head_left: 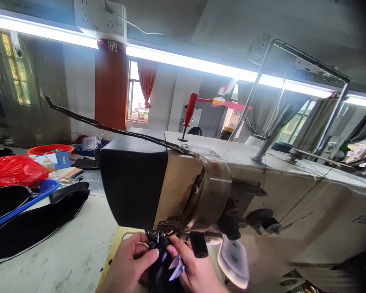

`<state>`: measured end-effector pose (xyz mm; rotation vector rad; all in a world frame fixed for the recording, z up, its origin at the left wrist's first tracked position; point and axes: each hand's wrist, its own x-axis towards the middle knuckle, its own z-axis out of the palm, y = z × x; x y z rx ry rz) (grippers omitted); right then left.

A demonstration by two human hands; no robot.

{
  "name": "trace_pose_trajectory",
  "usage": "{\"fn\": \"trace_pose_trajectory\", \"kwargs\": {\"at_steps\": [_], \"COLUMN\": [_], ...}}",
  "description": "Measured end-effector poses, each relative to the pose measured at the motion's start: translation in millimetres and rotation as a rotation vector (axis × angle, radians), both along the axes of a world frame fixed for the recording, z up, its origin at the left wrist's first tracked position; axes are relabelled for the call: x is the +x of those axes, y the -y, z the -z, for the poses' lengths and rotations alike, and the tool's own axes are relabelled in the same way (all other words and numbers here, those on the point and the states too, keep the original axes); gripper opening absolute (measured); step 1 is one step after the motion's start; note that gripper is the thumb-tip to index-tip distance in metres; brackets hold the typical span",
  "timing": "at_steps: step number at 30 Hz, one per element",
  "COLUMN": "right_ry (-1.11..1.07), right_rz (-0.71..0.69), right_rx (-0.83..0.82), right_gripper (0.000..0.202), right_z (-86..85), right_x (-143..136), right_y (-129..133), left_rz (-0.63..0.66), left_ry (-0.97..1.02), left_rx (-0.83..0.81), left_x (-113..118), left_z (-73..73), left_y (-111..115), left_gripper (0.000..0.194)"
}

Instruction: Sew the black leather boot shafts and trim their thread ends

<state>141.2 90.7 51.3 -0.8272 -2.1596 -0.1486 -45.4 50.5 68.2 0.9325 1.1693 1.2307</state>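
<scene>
A glossy black leather-like piece [162, 266] is bunched up under the head of a sewing machine [198, 199]. My left hand [131, 258] grips its left edge, thumb on top and fingers curled beneath. My right hand [195, 262] pinches the right edge close to the needle area. Small thread snips [177, 269] are tucked in that same hand, their blades pointing left over the black piece. The needle and presser foot are mostly hidden behind the machine head and my fingers.
Black cut pieces with pale edges [45, 224] lie on the table at left, beside a blue tray [45, 191] and a red plastic bag [16, 171]. A red-handled screwdriver [190, 110] stands on the machine top. A thin dark strip [110, 128] juts leftward from it.
</scene>
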Motion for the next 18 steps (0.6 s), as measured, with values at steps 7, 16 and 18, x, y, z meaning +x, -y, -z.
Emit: {"fn": "trace_pose_trajectory", "kwargs": {"at_steps": [7,16,18], "right_ry": [0.148,0.047,0.045], "right_rz": [0.277,0.232,0.25], "right_rx": [0.259,0.178,0.176], "right_gripper": [0.034,0.037,0.037], "right_z": [22.9,13.7,14.7], "right_x": [-11,-19,-20], "right_y": [21,14,14], "left_rz": [0.15,0.143,0.139], "left_ry": [0.251,0.313,0.306], "left_rx": [-0.13,-0.151,-0.153], "left_x": [-20,-15,-15], "left_z": [-3.6,-11.7,-15.2], "left_y": [-17,-21,-21], "left_gripper": [0.029,0.024,0.025]}}
